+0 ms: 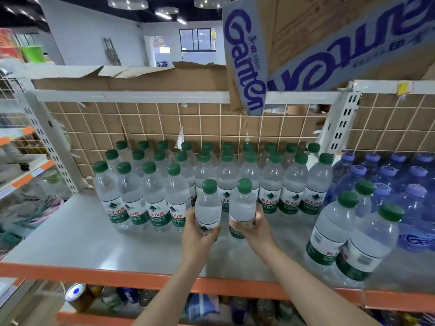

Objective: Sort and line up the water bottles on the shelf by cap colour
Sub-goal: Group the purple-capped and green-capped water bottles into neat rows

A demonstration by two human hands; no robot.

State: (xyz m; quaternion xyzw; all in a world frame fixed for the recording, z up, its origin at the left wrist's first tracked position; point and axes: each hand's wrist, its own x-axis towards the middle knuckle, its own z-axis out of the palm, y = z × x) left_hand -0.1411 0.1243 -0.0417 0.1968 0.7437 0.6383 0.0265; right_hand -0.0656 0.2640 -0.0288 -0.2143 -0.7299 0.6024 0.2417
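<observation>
Filling the front row's gap with two green-capped bottles.
Left hand (pixel 200 234) and right hand (pixel 255 228) each grip one bottle (pixel 208 208); set both upright, caps aligned.

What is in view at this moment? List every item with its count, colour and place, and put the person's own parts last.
Green-capped bottles, main block: about thirty, clear with green caps, in rows at the shelf's back.
Held bottles: two, green caps, one in the left grip, one in the right, in front of the block.
Stray green-capped bottles: three, at front right beside the blue ones.
Blue bottles: count unclear, blue with pale blue caps, far right.
Shelf: one, pale grey top with orange front edge.
Wire grid: white, behind the bottles.
Cardboard boxes: several, brown, one with blue print, on top.
Lower shelf goods: mixed, blurred.
Left hand: grips one bottle.
Right hand: grips the other.
</observation>
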